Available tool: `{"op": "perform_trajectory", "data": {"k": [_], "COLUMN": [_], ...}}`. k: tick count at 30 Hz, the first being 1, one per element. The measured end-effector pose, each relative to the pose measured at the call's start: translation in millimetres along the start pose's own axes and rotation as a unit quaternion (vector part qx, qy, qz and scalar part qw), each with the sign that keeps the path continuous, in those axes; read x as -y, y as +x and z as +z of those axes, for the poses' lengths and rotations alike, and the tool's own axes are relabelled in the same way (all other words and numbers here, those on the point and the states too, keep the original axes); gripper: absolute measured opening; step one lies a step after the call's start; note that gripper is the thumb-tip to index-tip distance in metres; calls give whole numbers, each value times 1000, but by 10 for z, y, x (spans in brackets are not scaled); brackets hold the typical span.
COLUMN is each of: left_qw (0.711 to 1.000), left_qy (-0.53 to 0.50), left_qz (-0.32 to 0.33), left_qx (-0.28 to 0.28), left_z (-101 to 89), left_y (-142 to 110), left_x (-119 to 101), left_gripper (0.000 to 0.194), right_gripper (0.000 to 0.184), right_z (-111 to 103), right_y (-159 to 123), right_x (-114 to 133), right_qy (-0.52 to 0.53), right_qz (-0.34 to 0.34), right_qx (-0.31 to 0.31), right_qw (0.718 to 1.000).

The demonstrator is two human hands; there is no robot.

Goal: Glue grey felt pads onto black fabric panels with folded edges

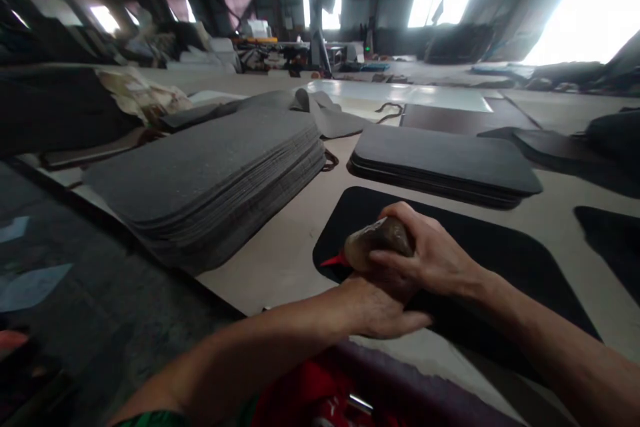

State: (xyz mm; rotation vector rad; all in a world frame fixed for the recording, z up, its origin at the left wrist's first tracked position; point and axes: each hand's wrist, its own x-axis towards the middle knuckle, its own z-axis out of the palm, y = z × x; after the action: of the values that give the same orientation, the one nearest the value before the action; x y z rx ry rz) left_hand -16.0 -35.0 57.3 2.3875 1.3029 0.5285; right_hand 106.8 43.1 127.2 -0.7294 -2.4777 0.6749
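Observation:
My right hand (425, 247) is wrapped round a brownish squeeze bottle (360, 245), which is tilted with its red pointed nozzle (334, 259) toward the left. The nozzle tip is over the left end of a black rounded-corner sheet (500, 247); whether it touches cannot be made out. Just below the bottle, my left hand (375, 307) crosses in from the left with its back up and its thumb stretched to the right. Its other fingers are partly hidden behind the bottle and my right hand.
A tall stack of grey sheets (210, 160) stands left on the pale table (260, 273). Beyond the black sheet is a lower stack of dark rounded sheets (440, 153). Another black piece (607, 237) lies at the right. The table edge drops to the floor (90, 320) at left.

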Motion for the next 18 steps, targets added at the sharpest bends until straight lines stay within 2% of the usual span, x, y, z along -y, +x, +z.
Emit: {"op": "perform_trajectory", "data": {"k": [4, 7, 11, 14, 18], "left_qw": [1000, 1000, 997, 993, 991], "left_qy": [18, 18, 49, 84, 103], "left_qz": [-5, 15, 43, 48, 46], "left_qx": [-9, -16, -44, -74, -65], "left_z": [-5, -24, -26, -13, -14], "left_y": [4, 12, 16, 10, 5], "left_x": [-8, -18, -14, -16, -31], "left_gripper": [60, 52, 45, 46, 48], "right_gripper": [36, 32, 30, 29, 33], "right_z": [13, 11, -4, -11, -7], "right_y": [15, 48, 155, 251, 333], "right_x": [36, 59, 14, -66, -154], "right_qy": [-17, -43, -91, -106, -111], "right_qz": [-34, -54, -76, -66, -45], "right_qx": [3, 4, -25, -49, -68], "right_qw": [999, 998, 993, 991, 990]}}
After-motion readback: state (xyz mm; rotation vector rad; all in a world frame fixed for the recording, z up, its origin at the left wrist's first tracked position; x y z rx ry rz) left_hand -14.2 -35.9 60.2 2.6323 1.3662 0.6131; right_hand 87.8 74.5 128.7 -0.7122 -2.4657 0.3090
